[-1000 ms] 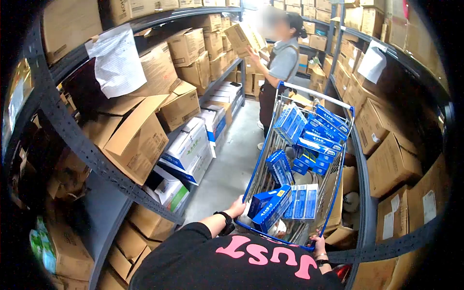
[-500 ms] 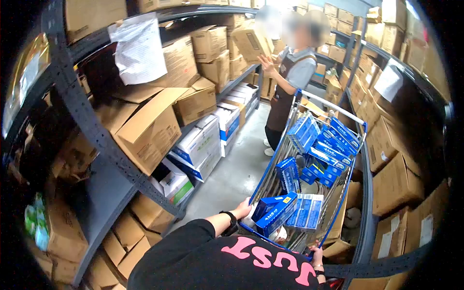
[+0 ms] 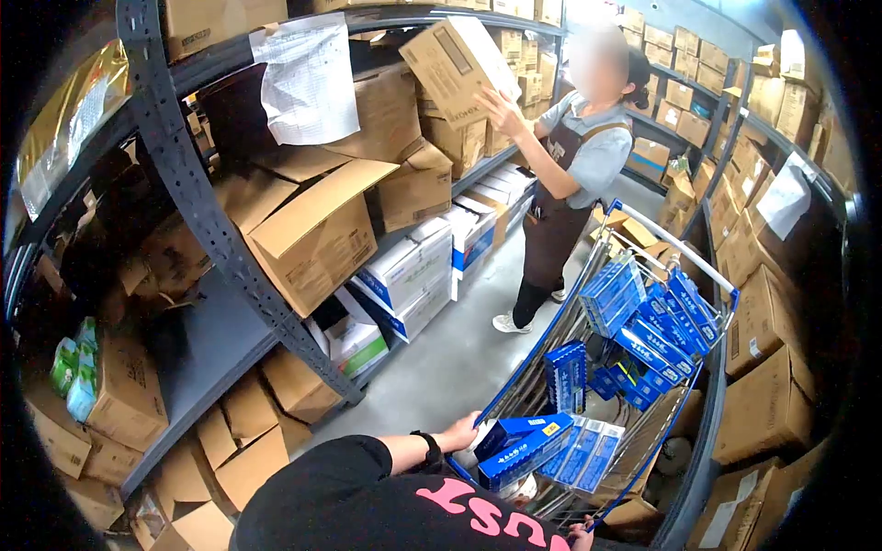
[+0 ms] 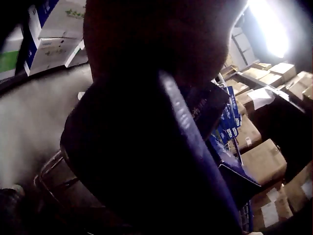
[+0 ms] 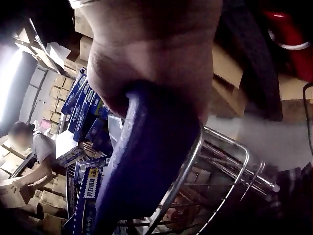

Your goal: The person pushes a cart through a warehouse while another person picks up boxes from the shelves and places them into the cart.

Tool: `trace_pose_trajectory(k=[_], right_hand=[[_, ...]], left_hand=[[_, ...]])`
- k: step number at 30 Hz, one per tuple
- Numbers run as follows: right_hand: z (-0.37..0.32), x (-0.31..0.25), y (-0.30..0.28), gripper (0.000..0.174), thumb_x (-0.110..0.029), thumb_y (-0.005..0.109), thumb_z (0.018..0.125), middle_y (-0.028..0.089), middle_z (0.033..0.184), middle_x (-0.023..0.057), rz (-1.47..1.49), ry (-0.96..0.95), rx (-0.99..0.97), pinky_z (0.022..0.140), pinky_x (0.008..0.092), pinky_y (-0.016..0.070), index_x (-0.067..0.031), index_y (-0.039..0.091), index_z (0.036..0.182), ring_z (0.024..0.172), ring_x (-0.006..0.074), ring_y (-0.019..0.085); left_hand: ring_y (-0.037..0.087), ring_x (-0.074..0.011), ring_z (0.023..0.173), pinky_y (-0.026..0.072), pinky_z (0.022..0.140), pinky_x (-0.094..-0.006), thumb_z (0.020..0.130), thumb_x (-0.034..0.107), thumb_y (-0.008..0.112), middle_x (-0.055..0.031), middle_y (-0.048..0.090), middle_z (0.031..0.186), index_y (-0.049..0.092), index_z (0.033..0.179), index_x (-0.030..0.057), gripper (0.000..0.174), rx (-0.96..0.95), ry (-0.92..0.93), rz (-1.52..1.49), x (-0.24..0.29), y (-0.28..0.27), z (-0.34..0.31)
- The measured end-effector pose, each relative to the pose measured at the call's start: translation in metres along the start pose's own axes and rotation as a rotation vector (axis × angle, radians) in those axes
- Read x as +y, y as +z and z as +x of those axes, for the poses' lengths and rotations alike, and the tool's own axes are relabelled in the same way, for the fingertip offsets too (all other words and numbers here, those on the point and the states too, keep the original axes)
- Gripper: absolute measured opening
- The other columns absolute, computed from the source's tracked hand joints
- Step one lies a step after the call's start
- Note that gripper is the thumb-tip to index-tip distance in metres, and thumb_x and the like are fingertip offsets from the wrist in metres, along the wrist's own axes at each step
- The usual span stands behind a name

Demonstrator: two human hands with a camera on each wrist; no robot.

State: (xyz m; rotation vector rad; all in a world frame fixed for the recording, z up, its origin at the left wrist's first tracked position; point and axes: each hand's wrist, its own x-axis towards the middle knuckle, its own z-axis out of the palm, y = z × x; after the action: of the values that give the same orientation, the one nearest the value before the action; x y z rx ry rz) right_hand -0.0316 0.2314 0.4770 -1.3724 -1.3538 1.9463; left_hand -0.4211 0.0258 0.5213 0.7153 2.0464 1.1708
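A metal cart with a blue rim [image 3: 657,452] holds several blue-and-white boxes [image 3: 588,450], some leaning on each other at the near end. My left hand [image 3: 458,432] grips the cart's near left corner. At the near right corner my right hand [image 3: 581,533] is partly cut off by the sleeve and shirt in the head view. In the right wrist view that hand [image 5: 151,58] is wrapped over the thick blue edge [image 5: 142,161], its fingertips hidden. The left wrist view shows the left hand [image 4: 156,44] dark against a blue edge [image 4: 195,142].
Another person [image 3: 574,174] stands beyond the cart's left side, holding up a carton [image 3: 455,73] by the left shelves. Shelf racks [image 3: 197,211] full of cartons line both sides. An open carton [image 3: 317,243] juts over the aisle floor [image 3: 427,367].
The view has swung left, so the cart sits lower and further right. The other person has turned toward the left shelves and moved the carton leftward. Both my hands stay on the cart.
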Motion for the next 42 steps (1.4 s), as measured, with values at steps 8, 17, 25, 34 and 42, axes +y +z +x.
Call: trace_pose_trajectory(k=[8,17,25,34,42], right_hand=[[-0.026,0.024,-0.009,0.049,0.001,0.041,0.06,0.046,0.059,0.0047,0.063,0.021,0.022,0.046,0.0321,0.038,-0.0079,0.035,0.108,0.052,0.0138,0.043],[-0.082,0.044,0.008,0.049,0.0,0.041,0.059,0.046,0.06,0.0047,0.097,0.019,0.076,0.045,0.0341,0.0382,-0.0093,0.035,0.107,0.053,0.0139,0.042],[-0.119,0.079,0.02,0.05,-0.001,0.041,0.057,0.047,0.063,0.0053,0.116,0.031,0.097,0.042,0.0381,0.0383,-0.0115,0.036,0.106,0.053,0.0153,0.042],[-0.075,0.184,-0.051,0.05,0.009,0.04,0.053,0.046,0.057,0.0068,0.314,-0.13,-0.023,0.052,0.024,0.039,-0.0034,0.036,0.102,0.054,0.0196,0.049],[-0.155,0.11,0.01,0.047,0.002,0.04,0.058,0.047,0.062,0.0051,0.202,-0.073,0.056,0.048,0.0296,0.0409,-0.0061,0.037,0.104,0.059,0.0166,0.047]], left_hand=[[0.049,-0.0353,0.09,0.0392,0.076,-0.0397,0.076,0.014,0.041,-0.0228,0.051,0.094,0.036,0.113,0.0097,0.037,-0.003,0.005,0.015,0.01,0.001,-0.017],[0.045,-0.0341,0.097,0.0366,0.08,-0.0378,0.075,0.012,0.036,-0.0227,0.048,0.103,0.036,0.114,0.0091,0.039,0.028,0.046,0.037,-0.05,0.02,-0.047],[0.046,-0.0366,0.094,0.0362,0.08,-0.0399,0.073,0.009,0.035,-0.0232,0.05,0.098,0.037,0.112,0.0068,0.039,0.069,0.109,0.028,-0.065,-0.018,-0.083],[0.048,-0.0339,0.092,0.0374,0.077,-0.0384,0.074,0.012,0.04,-0.0219,0.05,0.097,0.037,0.11,0.005,0.037,0.062,0.112,0.02,-0.083,-0.036,-0.134],[0.046,-0.0371,0.094,0.0356,0.08,-0.0398,0.072,0.008,0.036,-0.0254,0.049,0.097,0.036,0.11,0.004,0.038,0.018,0.048,-0.057,-0.07,-0.037,-0.145]])
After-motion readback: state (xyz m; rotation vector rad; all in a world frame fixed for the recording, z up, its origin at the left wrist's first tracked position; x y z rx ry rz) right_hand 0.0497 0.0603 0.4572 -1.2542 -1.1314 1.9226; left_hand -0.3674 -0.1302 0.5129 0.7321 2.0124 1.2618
